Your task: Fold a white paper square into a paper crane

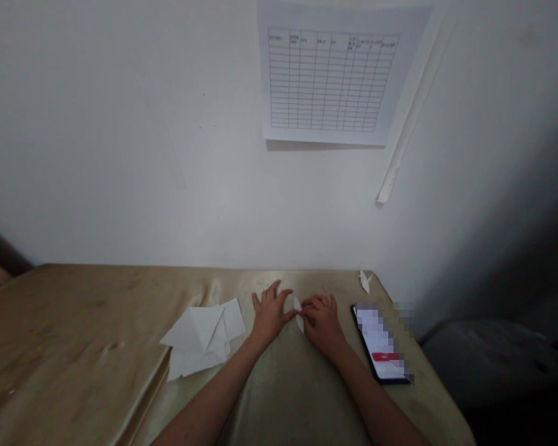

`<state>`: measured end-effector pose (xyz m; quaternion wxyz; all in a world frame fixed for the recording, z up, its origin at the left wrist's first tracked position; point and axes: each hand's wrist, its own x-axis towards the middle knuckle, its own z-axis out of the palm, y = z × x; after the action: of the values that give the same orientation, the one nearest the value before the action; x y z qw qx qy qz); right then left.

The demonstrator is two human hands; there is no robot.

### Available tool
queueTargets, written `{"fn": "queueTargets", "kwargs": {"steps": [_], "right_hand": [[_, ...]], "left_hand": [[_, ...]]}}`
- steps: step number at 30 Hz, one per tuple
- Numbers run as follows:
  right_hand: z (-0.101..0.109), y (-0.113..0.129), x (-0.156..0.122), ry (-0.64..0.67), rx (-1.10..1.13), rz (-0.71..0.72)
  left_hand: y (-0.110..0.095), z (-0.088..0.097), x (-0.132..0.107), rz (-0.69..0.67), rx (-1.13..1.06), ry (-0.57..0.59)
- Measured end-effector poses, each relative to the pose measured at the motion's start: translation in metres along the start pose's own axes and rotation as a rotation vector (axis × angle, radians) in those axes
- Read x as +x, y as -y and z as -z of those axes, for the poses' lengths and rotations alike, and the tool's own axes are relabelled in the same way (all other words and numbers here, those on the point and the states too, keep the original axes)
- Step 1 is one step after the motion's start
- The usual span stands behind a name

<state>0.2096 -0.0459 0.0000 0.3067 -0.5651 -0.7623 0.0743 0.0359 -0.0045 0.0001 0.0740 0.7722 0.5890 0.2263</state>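
Observation:
A small folded piece of white paper (300, 323) stands narrow between my hands on the table. My right hand (324, 320) pinches it near the middle, fingers curled. My left hand (270, 314) lies to its left with the fingers spread; its thumb tip reaches the paper, while the index finger arches away from it. Left of my left forearm is a loose pile of white paper sheets (199, 337), some folded into triangles. At the table's far right corner sits a small folded paper crane (364, 282).
A phone (380, 344) with a lit, partly blurred screen lies right of my right hand. The table (74, 347) has a wrinkled, shiny tan cover and meets a white wall. A printed grid sheet (325, 80) and a paper strip (407, 133) hang there.

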Motion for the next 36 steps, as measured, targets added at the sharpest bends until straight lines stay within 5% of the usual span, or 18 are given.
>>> {"fn": "queueTargets", "kwargs": {"steps": [15, 24, 36], "right_hand": [[-0.011, -0.017, 0.005, 0.015, 0.084, -0.065], [-0.011, -0.02, 0.007, 0.016, 0.096, -0.067], [-0.012, -0.015, 0.006, -0.026, -0.029, -0.048]], "left_hand": [[0.005, 0.008, -0.002, -0.088, -0.067, 0.127], [0.001, 0.008, -0.003, -0.192, -0.054, 0.012], [0.003, 0.001, 0.0, -0.075, -0.129, 0.042]]}}
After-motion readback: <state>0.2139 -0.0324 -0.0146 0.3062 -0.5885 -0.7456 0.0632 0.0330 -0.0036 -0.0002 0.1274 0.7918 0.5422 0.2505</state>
